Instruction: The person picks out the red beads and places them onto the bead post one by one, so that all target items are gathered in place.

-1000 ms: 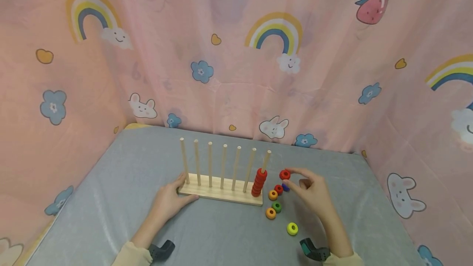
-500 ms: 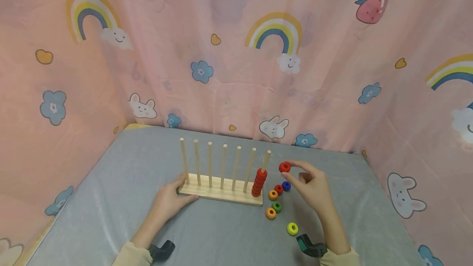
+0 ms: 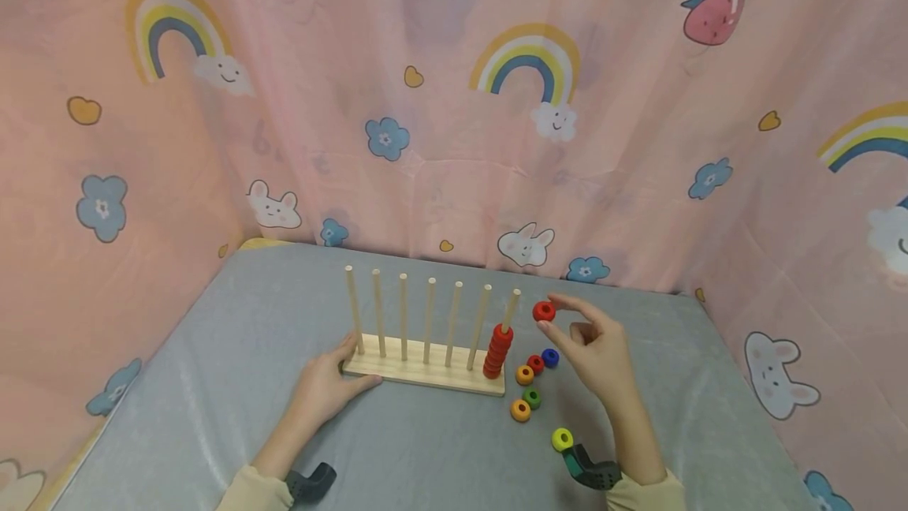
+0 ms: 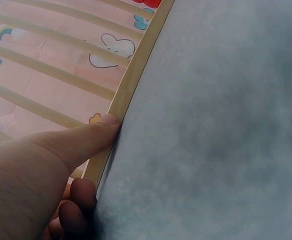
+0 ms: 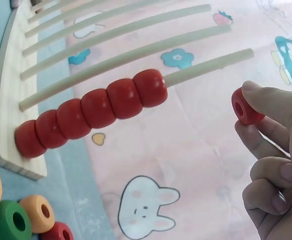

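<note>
A wooden peg stand [image 3: 426, 371] rests on the grey cloth, with a row of several upright pegs. Red beads [image 3: 498, 351] are stacked on its rightmost peg; bare wood shows on the others. At the stand's left end, my left hand [image 3: 322, 385] grips the base, thumb along the front edge and fingers round the end, as the left wrist view confirms. My right hand [image 3: 603, 349] pinches one red bead [image 3: 544, 311] between thumb and fingers. That bead is in the air, right of the rightmost peg's upper part and apart from it; its hole shows in the right wrist view.
Loose beads lie right of the stand: blue [image 3: 550, 357], red [image 3: 535, 363], green [image 3: 532, 397], one orange [image 3: 524, 374] and another orange bead [image 3: 521, 410]. Nearer the right wrist lies a yellow bead [image 3: 562, 438]. A patterned pink curtain [image 3: 440, 195] hangs behind the table.
My right hand has lifted the red bead upward and slightly left, so the blue bead now shows fully. The left hand and stand have stayed in place.
</note>
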